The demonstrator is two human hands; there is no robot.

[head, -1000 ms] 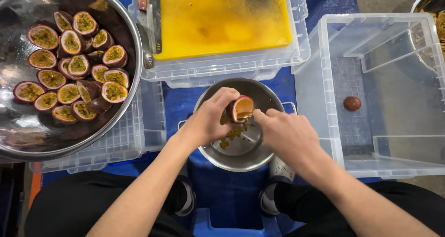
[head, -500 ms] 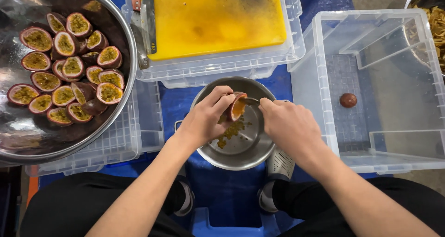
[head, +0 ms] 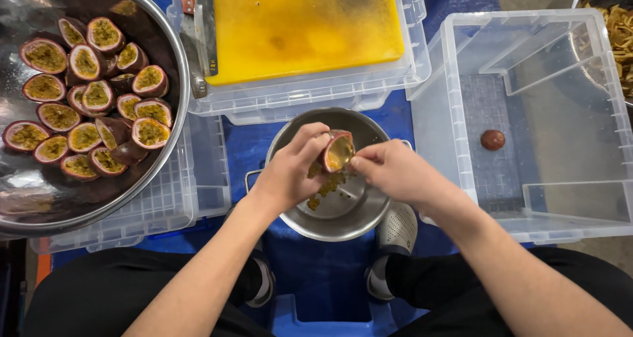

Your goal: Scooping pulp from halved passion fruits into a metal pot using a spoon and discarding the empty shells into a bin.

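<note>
Fingers of the left hand (head: 290, 172) grip a purple halved passion fruit (head: 337, 150) over a round steel pot (head: 330, 212); the right hand (head: 389, 169) pinches an unseen tool against its flesh.

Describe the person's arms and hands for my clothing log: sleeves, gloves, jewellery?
Both forearms are bare with no sleeves in view. The left hand and right hand wear no gloves, and no rings, watch or bracelets show. Nails look short.

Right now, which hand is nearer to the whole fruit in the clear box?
Right. The right hand is just left of the box with the whole fruit; the left hand is farther left.
</note>
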